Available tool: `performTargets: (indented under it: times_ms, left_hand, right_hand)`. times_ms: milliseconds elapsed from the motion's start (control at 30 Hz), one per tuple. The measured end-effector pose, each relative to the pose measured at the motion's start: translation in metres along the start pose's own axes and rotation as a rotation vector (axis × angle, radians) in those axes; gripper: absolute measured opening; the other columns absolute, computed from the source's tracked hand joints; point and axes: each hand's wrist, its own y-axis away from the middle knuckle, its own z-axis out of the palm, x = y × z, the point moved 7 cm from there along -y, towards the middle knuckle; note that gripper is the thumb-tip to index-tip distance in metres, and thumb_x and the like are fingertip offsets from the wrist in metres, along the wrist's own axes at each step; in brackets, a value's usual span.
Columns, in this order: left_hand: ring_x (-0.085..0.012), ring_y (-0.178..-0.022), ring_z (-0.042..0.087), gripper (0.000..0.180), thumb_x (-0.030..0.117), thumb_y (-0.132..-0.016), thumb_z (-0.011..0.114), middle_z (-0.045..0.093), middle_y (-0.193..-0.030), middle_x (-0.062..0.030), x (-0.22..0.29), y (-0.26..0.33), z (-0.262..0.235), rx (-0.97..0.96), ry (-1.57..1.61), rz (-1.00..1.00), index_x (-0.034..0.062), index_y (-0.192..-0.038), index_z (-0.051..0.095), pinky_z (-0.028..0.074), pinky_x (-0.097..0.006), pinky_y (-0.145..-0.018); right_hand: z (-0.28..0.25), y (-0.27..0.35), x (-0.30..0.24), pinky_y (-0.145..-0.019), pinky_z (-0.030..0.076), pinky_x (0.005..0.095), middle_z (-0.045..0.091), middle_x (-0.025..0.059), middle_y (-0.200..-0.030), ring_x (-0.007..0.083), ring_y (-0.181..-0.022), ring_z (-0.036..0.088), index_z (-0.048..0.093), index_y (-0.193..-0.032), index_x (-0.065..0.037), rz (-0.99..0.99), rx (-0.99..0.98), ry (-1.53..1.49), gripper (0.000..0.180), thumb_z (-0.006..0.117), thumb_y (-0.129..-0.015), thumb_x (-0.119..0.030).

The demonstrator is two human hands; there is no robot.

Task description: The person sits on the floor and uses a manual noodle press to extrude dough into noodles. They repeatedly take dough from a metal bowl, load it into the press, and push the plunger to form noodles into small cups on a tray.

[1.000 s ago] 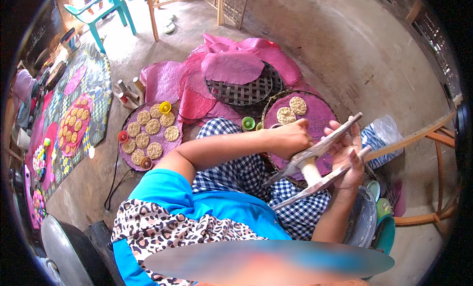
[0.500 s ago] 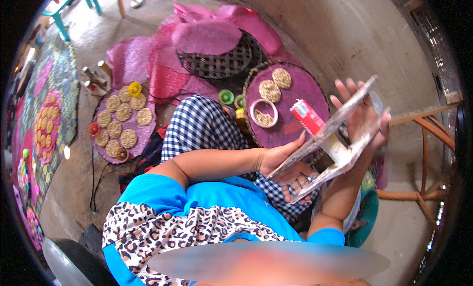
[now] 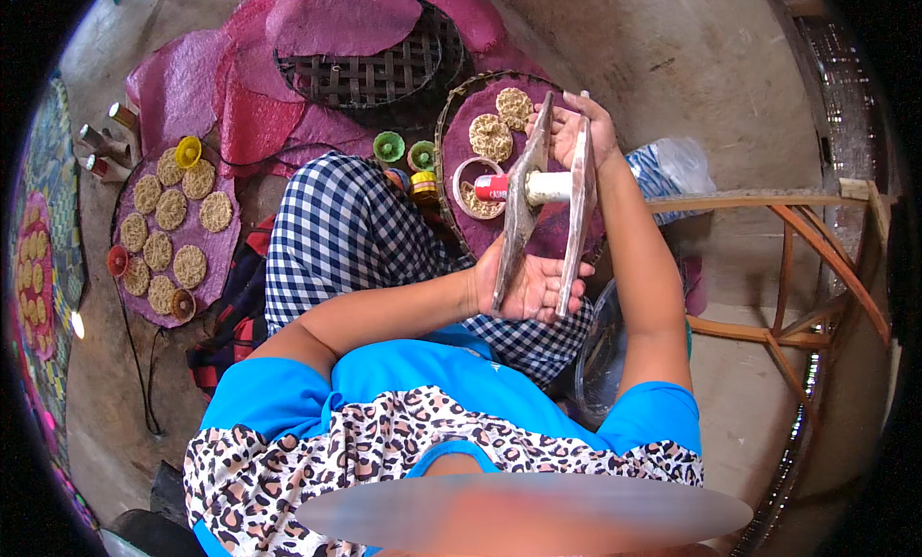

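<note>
Left hand (image 3: pixel 526 288) cupping wooden press (image 3: pixel 545 197) base, right hand (image 3: pixel 576 130) gripping its top

The wooden press (image 3: pixel 543 206) now stands almost upright, its two boards running from six to twelve o'clock, where a second ago they lay slanted toward two o'clock. The right hand (image 3: pixel 581 130) moves to its top end, the left hand (image 3: pixel 528 286) cups its bottom.

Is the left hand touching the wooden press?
Touching. The head view shows the left hand cupped under the lower ends of the wooden press, whose two boards rest on its palm and fingers.
</note>
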Motion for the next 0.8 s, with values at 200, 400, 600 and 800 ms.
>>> performTargets:
  times_ms: [200, 400, 600, 800]
  left_hand:
    - [-0.0349, -0.107, 0.049, 0.097, 0.076, -0.07, 0.027, 0.052, -0.113, -0.0204, 0.009, 0.007, -0.004, 0.062, -0.008, 0.044, -0.0049, -0.122, 0.04, 0.041, -0.041, -0.078]
    - [-0.0365, -0.102, 0.052, 0.102, 0.08, -0.067, 0.024, 0.054, -0.107, -0.0229, 0.022, 0.011, -0.007, 0.103, -0.034, 0.058, -0.0079, -0.116, 0.043, 0.043, -0.037, -0.073]
    - [-0.0369, -0.094, 0.056, 0.102, 0.081, -0.067, 0.021, 0.058, -0.1, -0.0218, 0.039, 0.003, -0.018, 0.174, -0.102, 0.058, -0.0081, -0.111, 0.047, 0.045, -0.035, -0.065]
    - [-0.0365, -0.087, 0.058, 0.098, 0.079, -0.068, 0.022, 0.059, -0.095, -0.0205, 0.034, -0.007, -0.037, 0.222, -0.081, 0.032, -0.007, -0.105, 0.051, 0.046, -0.035, -0.062]
  right_hand:
    - [0.013, -0.013, 0.005, -0.077, 0.047, 0.0411, 0.054, 0.0218, -0.087, 0.0325, -0.081, 0.057, 0.047, -0.095, 0.007, 0.049, 0.174, 0.152, 0.085, 0.058, -0.061, -0.07]
    - [0.011, -0.025, -0.001, -0.076, 0.048, 0.0415, 0.053, 0.022, -0.087, 0.0327, -0.08, 0.057, 0.044, -0.098, 0.007, 0.037, 0.176, 0.204, 0.091, 0.056, -0.058, -0.074]
    - [-0.004, -0.029, -0.018, -0.074, 0.047, 0.0411, 0.05, 0.021, -0.085, 0.0316, -0.076, 0.054, 0.041, -0.096, 0.006, -0.05, 0.279, 0.199, 0.089, 0.061, -0.056, -0.071]
    - [-0.031, -0.016, -0.024, -0.073, 0.047, 0.0413, 0.05, 0.0213, -0.085, 0.0322, -0.076, 0.054, 0.042, -0.095, 0.006, -0.045, 0.405, 0.316, 0.09, 0.062, -0.055, -0.071]
